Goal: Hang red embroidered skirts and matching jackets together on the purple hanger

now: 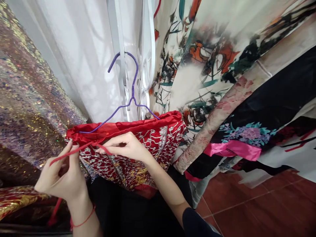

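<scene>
A red skirt [148, 141] with silver and gold embroidery hangs by its satin waistband from a purple hanger [132, 95]. The hanger's hook passes by a white metal frame [120, 33]. At the waistband's left part, my left hand [65, 174] is closed, with a red drawstring [76, 149] pinched in its fingers. My right hand [128, 146] is also closed, holding the same drawstring a little to the right, in front of the embroidered cloth. Between the two hands the string runs across the waistband. A loose red end hangs below my left hand.
Sequined cloth [27, 82] hangs close on the left. White fabric with a painted pattern [209, 56] hangs on the right, along with black garments bearing a flower motif and a pink band [234, 149]. Red floor tiles [247, 204] show at lower right.
</scene>
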Demonstrator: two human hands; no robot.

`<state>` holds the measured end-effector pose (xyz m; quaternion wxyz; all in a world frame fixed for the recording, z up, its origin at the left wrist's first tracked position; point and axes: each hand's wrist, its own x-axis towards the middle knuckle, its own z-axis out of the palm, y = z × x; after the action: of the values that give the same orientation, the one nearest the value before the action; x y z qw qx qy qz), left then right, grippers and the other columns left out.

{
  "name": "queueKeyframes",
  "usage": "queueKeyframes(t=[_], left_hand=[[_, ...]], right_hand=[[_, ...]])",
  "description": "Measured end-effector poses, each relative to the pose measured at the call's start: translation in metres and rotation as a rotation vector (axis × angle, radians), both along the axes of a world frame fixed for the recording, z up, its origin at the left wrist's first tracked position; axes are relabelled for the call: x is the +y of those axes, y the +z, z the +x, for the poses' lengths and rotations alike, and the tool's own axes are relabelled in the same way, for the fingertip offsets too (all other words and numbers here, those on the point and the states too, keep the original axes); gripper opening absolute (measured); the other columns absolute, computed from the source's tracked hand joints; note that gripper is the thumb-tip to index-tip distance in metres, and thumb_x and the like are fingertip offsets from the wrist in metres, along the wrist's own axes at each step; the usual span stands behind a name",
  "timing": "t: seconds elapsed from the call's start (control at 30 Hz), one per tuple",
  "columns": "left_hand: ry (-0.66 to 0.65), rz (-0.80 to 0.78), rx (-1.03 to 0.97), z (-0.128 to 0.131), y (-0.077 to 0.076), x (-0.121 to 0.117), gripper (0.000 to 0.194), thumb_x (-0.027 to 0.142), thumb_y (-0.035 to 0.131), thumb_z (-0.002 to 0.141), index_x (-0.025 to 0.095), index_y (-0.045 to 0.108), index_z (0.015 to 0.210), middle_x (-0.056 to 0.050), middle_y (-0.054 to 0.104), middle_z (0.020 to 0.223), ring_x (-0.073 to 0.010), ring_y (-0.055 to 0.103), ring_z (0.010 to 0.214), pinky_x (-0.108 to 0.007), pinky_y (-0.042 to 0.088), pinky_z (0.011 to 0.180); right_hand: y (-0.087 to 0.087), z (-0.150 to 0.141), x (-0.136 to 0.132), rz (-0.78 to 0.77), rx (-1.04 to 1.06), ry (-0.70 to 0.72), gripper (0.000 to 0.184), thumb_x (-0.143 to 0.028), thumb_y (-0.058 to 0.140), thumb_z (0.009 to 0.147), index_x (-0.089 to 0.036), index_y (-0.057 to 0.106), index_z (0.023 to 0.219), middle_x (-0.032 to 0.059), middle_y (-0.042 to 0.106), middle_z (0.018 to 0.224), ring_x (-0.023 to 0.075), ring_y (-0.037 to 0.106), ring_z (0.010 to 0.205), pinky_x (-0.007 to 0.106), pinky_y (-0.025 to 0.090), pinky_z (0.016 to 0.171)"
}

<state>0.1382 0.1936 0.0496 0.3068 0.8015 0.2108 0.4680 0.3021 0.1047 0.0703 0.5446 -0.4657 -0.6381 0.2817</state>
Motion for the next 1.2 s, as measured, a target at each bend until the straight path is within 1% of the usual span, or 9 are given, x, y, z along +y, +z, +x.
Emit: queueKeyframes(t=[0.1,0.2,0.3,0.43,0.57,0.7,0.83,1.03,1.2], left_hand=[[-0.006,-0.031,-0.011,0.003,0.001,-0.003,0.032,0.050,0.075,0.076,0.019,0.074,0.083,-0.004,0.061,0.072,-0.0161,0.057,0.068,-0.027,0.049,0.061],[-0.068,-0.058,0.018,-0.005,0.001,0.001,0.031,0.047,0.081,0.072,0.018,0.072,0.076,-0.003,0.061,0.073,-0.0137,0.055,0.065,-0.025,0.046,0.057],[-0.163,-0.055,0.073,-0.016,0.005,0.009,0.026,0.041,0.083,0.072,0.018,0.070,0.074,-0.001,0.058,0.072,-0.0106,0.050,0.061,-0.022,0.043,0.055],[-0.178,-0.013,0.145,-0.024,0.011,0.015,0.023,0.041,0.078,0.077,0.019,0.071,0.077,0.000,0.061,0.075,-0.0123,0.054,0.068,-0.023,0.047,0.062],[-0.201,-0.179,0.133,-0.021,0.002,0.018,0.024,0.043,0.079,0.075,0.020,0.073,0.078,-0.001,0.067,0.079,-0.0157,0.061,0.074,-0.026,0.054,0.069],[-0.149,-0.351,0.033,-0.017,-0.007,0.016,0.025,0.043,0.082,0.070,0.022,0.074,0.079,-0.001,0.070,0.079,-0.0169,0.063,0.073,-0.026,0.055,0.069],[-0.069,-0.339,0.001,-0.019,-0.002,0.008,0.033,0.048,0.085,0.064,0.021,0.069,0.071,0.000,0.067,0.071,-0.0151,0.060,0.065,-0.024,0.052,0.059],[-0.004,-0.278,-0.089,-0.016,-0.003,0.004,0.025,0.047,0.064,0.087,0.023,0.057,0.092,0.002,0.063,0.069,-0.0140,0.060,0.062,-0.025,0.051,0.063],[0.439,0.009,0.098,-0.013,-0.014,0.018,0.021,0.042,0.058,0.085,0.023,0.051,0.092,0.000,0.068,0.069,-0.0180,0.065,0.060,-0.029,0.048,0.063]], right_hand=[[-0.003,-0.004,0.002,0.030,0.168,-0.071,0.043,-0.056,0.058,0.092,-0.020,0.081,0.093,-0.0003,0.066,0.068,0.0094,0.051,0.056,0.024,0.047,0.058],[-0.001,-0.002,0.005,0.128,0.095,-0.147,0.038,-0.052,0.058,0.094,-0.022,0.081,0.093,0.0011,0.068,0.078,0.0100,0.054,0.062,0.025,0.049,0.063],[0.004,0.002,0.005,0.292,-0.267,-0.150,0.026,-0.040,0.059,0.096,-0.025,0.080,0.100,0.0023,0.065,0.090,0.0114,0.058,0.077,0.023,0.048,0.068],[0.013,0.003,0.002,0.409,-0.880,-0.223,0.029,-0.031,0.049,0.103,-0.030,0.075,0.116,0.0022,0.062,0.100,0.0072,0.054,0.074,0.018,0.035,0.052],[0.009,0.001,0.007,0.546,-1.178,-0.328,0.031,-0.025,0.043,0.106,-0.028,0.071,0.118,0.0024,0.066,0.103,0.0068,0.059,0.080,0.019,0.035,0.052],[-0.006,0.000,0.016,0.665,-1.197,-0.411,0.029,-0.021,0.042,0.106,-0.020,0.070,0.115,0.0003,0.070,0.096,0.0060,0.063,0.076,0.021,0.042,0.055],[-0.014,-0.005,0.020,0.698,-1.146,-0.452,0.027,-0.022,0.043,0.106,-0.016,0.069,0.114,0.0000,0.073,0.097,0.0055,0.065,0.074,0.021,0.043,0.054],[-0.012,-0.011,0.021,0.613,-1.081,-0.537,0.027,-0.018,0.042,0.102,-0.016,0.069,0.108,0.0029,0.076,0.107,0.0050,0.065,0.070,0.020,0.042,0.053],[-0.013,-0.002,0.021,0.486,-1.034,-0.702,0.021,-0.018,0.046,0.096,-0.017,0.066,0.087,-0.0018,0.070,0.077,0.0050,0.052,0.052,0.022,0.034,0.047]])
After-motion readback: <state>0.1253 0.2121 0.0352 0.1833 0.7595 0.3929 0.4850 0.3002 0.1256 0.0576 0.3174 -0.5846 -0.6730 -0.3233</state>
